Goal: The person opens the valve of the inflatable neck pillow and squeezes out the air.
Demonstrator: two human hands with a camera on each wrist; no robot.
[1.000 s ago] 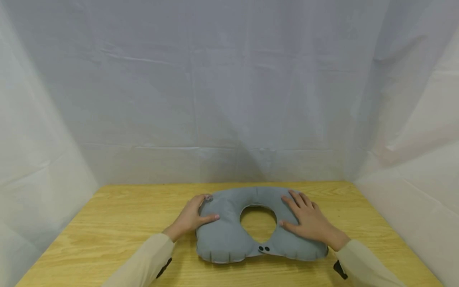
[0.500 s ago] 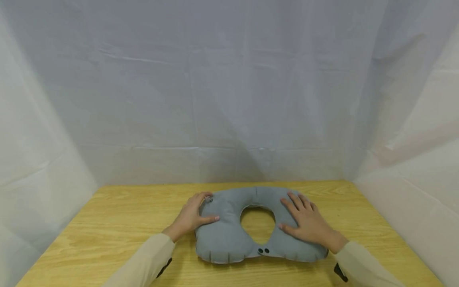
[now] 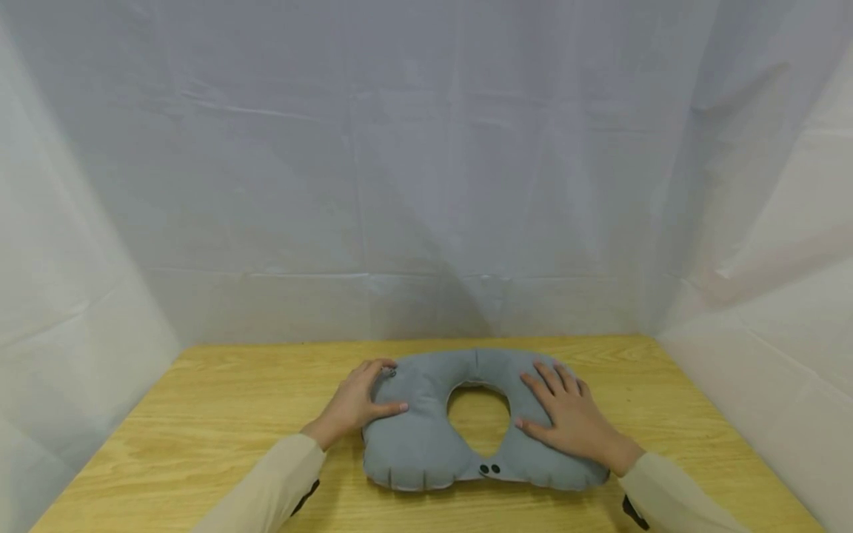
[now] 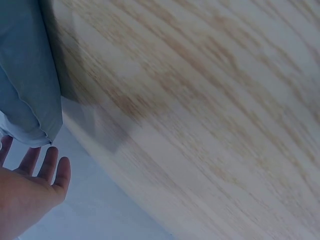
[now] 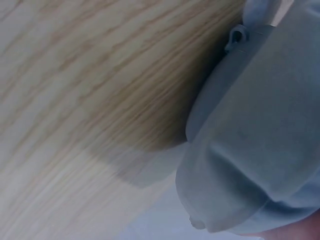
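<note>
A grey inflatable neck pillow (image 3: 426, 437) lies flat on the wooden table, its round opening in the middle and two dark snap buttons (image 3: 489, 469) joining the near ends. My left hand (image 3: 353, 400) rests at its left side, thumb on top and fingers beside a small clear valve (image 3: 389, 371) at the far corner. In the left wrist view, those fingers (image 4: 49, 165) look fairly straight along the pillow's edge. Spread across the top of the right half is my right hand (image 3: 569, 414). The right wrist view shows the pillow (image 5: 260, 120) creased, with little of that hand visible.
The wooden tabletop (image 3: 220, 422) extends to both sides of the pillow. White sheeting (image 3: 426, 185) hangs behind the table and along its left and right. A small loop (image 5: 236, 37) sticks out from the pillow's edge in the right wrist view.
My right hand has shifted slightly towards me and to the left. The pillow's near edge with the snap buttons has moved a little closer. My left hand has barely moved.
</note>
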